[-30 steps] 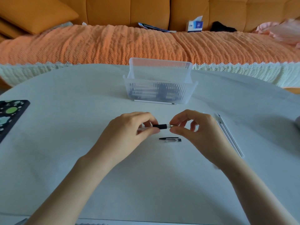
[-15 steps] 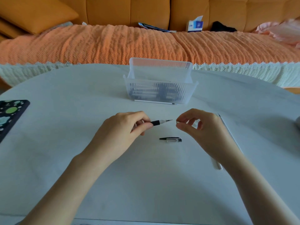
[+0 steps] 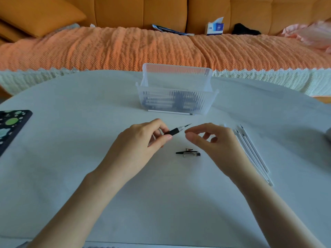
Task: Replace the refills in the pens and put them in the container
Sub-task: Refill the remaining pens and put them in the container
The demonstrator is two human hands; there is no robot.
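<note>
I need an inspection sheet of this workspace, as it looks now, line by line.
Surface: white table, rounded far edge.
Job's things: pen, refill tip exposed; black clip part and metal cone lying on the table; spare refills at right; clear container holding pens; one refill in front of it.
Clutter: black dotted item at left edge.
Hands: left hand grips the pen; right hand near its tip, fingers relaxed, holding nothing.
Cables: nothing seen.
Surroundings: orange sofa, tissue box on it.

Soft, even daylight; faint shadows on the table (image 3: 75,154); edges bowed; upper right corner blurred.
</note>
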